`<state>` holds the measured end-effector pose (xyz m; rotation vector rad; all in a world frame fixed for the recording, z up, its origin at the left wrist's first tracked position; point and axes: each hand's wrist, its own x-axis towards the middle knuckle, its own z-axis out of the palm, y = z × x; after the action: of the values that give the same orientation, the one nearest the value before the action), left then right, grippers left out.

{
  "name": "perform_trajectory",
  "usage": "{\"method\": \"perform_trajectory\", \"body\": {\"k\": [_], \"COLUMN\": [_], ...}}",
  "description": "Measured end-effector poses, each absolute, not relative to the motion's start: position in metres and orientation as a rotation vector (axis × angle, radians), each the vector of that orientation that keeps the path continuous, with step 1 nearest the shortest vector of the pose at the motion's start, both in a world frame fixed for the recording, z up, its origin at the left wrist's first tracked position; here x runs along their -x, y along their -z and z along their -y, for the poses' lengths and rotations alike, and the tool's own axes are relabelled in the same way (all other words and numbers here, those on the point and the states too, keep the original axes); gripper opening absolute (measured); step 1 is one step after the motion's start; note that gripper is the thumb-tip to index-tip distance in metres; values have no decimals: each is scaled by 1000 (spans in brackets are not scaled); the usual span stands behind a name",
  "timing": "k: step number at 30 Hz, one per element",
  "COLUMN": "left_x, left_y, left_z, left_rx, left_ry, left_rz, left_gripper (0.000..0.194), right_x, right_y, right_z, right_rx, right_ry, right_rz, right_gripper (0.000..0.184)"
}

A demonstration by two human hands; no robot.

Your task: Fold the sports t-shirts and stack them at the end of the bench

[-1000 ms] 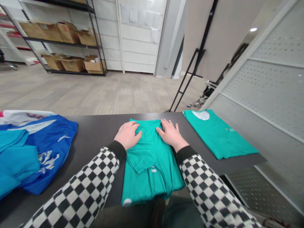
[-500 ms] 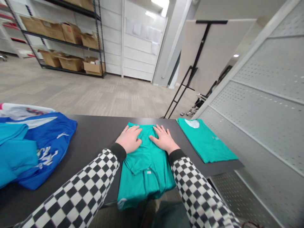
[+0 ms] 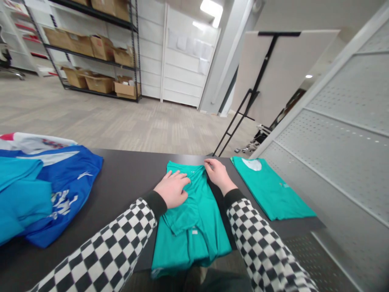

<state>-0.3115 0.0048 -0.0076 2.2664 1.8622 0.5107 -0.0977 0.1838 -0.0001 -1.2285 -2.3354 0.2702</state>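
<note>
A green T-shirt (image 3: 209, 215) lies partly folded in front of me, a sleeve laid across its middle and its lower end at the table's near edge. My left hand (image 3: 173, 189) rests flat on its upper left part, fingers stretched out. At the shirt's far right corner, my right hand (image 3: 218, 175) pinches the fabric between thumb and fingers. A small white label (image 3: 195, 231) shows below the sleeve.
On the right of the dark table (image 3: 127, 170) lies a folded green shirt (image 3: 273, 188). Blue shirts (image 3: 75, 174) are heaped at the left. A grey perforated panel (image 3: 343, 134) borders the right side. Shelves with cardboard boxes (image 3: 100, 83) stand beyond.
My right hand has gone from lying flat on the shirt to pinching its far right corner, drawing the cloth there. My left hand stays flat on the shirt. The view has shifted slightly.
</note>
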Motion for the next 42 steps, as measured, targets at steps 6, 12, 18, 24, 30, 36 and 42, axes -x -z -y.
{"method": "perform_trajectory", "body": {"k": [6, 12, 18, 24, 30, 36, 42], "left_x": [354, 422, 435, 438, 435, 435, 441], "left_y": [1, 7, 9, 7, 10, 14, 19], "left_z": [-30, -77, -92, -95, -93, -95, -98], "left_rx": [-2098, -2099, -2283, -2279, -2238, -2250, -2281], "left_ry": [-811, -865, -780, -754, -768, -809, -820], "left_rz": [-2167, -2109, -1752, -1699, -1765, -1776, -1756], "left_gripper": [37, 28, 40, 25, 19, 17, 25], "right_x": [109, 96, 88, 83, 80, 82, 81], "right_y": [1, 11, 15, 14, 16, 17, 23], "right_z": [-205, -206, -212, -215, -217, -216, -221], "right_rx": [1221, 1128, 1089, 901, 1006, 1052, 917], "right_ry": [-479, -673, -749, -725, -734, -699, -655], "right_rz": [2453, 2308, 2302, 2404, 2382, 2376, 2390], "right_gripper": [29, 30, 36, 24, 31, 22, 34]}}
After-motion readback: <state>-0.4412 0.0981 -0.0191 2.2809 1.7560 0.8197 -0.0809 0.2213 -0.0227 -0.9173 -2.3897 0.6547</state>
